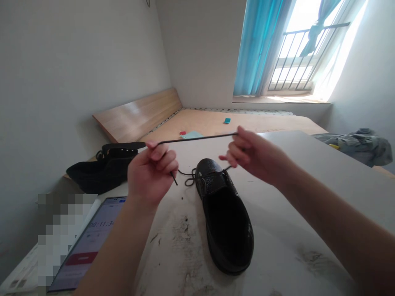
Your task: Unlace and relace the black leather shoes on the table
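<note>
A black leather shoe [212, 185] stands on the white table, its opening toward me and its toe pointing away. Above the toe, a dark shoelace [197, 139] is stretched between my two hands. My left hand [156, 170] is closed on one part of it, with a loose tip hanging below the fingers. My right hand [247, 150] pinches the lace at the other side, and a length runs from below its fingers down to the shoe's eyelets. Another loop of lace lies on the table left of the toe.
A second black shoe [101, 166] sits at the left. In front of it lies a phone [89, 242] showing a timer. Behind the white table [277, 197] is a wooden bed board [212, 119] with small coloured pieces; grey cloth [361, 144] lies at the right.
</note>
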Available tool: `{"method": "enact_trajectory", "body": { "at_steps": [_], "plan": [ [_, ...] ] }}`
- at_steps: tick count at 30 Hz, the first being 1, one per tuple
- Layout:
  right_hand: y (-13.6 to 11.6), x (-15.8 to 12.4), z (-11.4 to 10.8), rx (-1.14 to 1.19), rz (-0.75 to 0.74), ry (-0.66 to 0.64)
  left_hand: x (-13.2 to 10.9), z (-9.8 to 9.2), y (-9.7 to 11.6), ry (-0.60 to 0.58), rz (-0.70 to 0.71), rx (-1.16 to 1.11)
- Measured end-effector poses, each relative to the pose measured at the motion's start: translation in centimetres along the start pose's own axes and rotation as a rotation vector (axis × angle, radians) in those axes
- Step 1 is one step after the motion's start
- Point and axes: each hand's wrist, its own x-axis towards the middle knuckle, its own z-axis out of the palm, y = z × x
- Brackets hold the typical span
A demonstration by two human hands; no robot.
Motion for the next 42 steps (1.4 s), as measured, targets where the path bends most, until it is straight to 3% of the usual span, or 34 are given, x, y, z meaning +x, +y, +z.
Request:
{"method": "enact_trajectory", "body": {
  "at_steps": [5,12,15,18,25,29,32,36,38,40,42],
  "plan": [
    [-2.1,-1.3,-6.9,0.325,0.058,0.271,0.8,-1.3,1.5,0.301,0.14,-0.135],
    [-0.3,-2.3,-14.1,0.372,0.126,0.595,1.3,-2.7,1.9,0.685,0.237,0.093],
    [0.0,-2.5,-16.4,0.309,0.092,0.662,1.3,-3.1,2.2,0.8,0.34,0.23],
    [0.5,-2.8,-18.4,0.225,0.083,0.701,1.1,-3.3,2.5,0.814,0.371,0.276],
    [0.9,-4.0,-20.9,0.058,0.001,0.642,1.3,-3.0,2.5,0.918,0.466,0.437],
    [1.8,-2.8,-19.2,0.054,0.023,0.613,1.8,-2.7,0.6,0.745,0.314,0.541],
    [3.8,-1.1,-15.3,0.148,0.137,0.619,1.6,-2.4,-2.2,0.572,0.212,0.676],
    [6.6,-0.1,-8.9,0.274,0.33,0.518,0.0,-1.4,-5.1,0.081,0.151,1.35],
    [7.5,-0.3,-6.7,0.307,0.396,0.46,-0.8,-0.6,-5.7,-0.15,0.156,1.614],
    [7.9,-0.6,-5.6,0.332,0.419,0.417,-1.3,0.0,-5.7,-0.291,0.126,1.771],
    [8.2,-1.0,-5.3,0.355,0.413,0.389,-1.5,0.4,-5.5,-0.352,0.094,1.843]
  ]
}}
